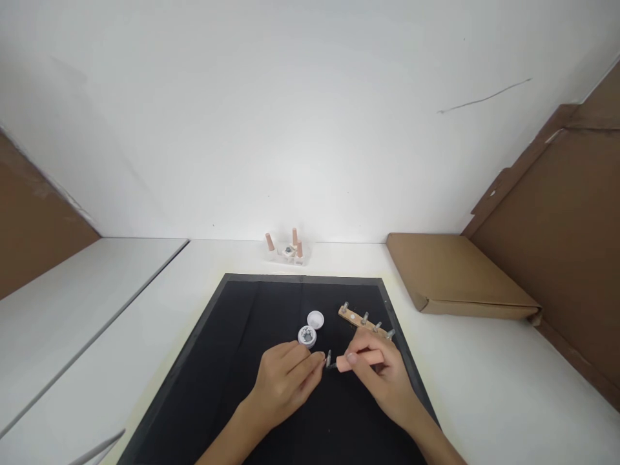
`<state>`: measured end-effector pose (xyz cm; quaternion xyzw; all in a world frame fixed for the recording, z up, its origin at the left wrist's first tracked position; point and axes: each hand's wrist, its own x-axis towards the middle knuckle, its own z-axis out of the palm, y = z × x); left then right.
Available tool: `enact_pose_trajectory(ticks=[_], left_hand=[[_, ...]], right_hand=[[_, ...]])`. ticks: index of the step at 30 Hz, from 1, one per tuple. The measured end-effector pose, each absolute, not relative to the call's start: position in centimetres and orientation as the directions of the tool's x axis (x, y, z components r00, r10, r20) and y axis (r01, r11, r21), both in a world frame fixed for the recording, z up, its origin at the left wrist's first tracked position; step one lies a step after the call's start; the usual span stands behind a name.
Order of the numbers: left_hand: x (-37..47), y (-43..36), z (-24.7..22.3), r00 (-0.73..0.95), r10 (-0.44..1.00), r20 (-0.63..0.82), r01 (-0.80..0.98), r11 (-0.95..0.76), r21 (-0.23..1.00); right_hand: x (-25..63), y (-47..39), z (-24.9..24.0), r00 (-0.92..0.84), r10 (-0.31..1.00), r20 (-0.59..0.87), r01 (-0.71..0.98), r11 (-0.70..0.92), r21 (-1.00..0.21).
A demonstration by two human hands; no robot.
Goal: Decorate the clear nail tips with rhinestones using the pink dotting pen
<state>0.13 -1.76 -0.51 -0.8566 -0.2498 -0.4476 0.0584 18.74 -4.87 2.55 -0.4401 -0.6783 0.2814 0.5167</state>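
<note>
My left hand (290, 380) is closed in a pinch on a small upright nail-shaped piece (329, 358) above the black mat. My right hand (380, 378) grips a peach-coloured brush handle (359, 361), its dark tip pointing left at the piece. Beyond my left hand, a small round white jar (307, 336) holds little shiny items, with a round white lid (316, 320) just behind it. Behind my right hand lies a wooden strip (356, 318) bearing several small nail-shaped pieces.
A clear holder (285, 259) with peach-capped bottles stands near the white wall. On the right lies a flat cardboard box (455, 274). The black mat (252, 323) covers the middle of the white table. Brown cardboard panels stand at both sides.
</note>
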Motion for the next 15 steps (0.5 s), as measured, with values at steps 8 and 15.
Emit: enact_pose_trajectory(ticks=[8, 15], left_hand=[[0.0, -1.9, -0.8, 0.465, 0.386, 0.797, 0.458, -0.875, 0.157], [0.5, -1.9, 0.2, 0.313, 0.703, 0.639, 0.350, -0.711, 0.610]], right_hand=[[18.8, -4.4, 1.5, 0.054, 0.872, 0.486, 0.359, 0.437, -0.825], [18.8, -4.5, 1.6, 0.100, 0.875, 0.474, 0.267, 0.435, -0.860]])
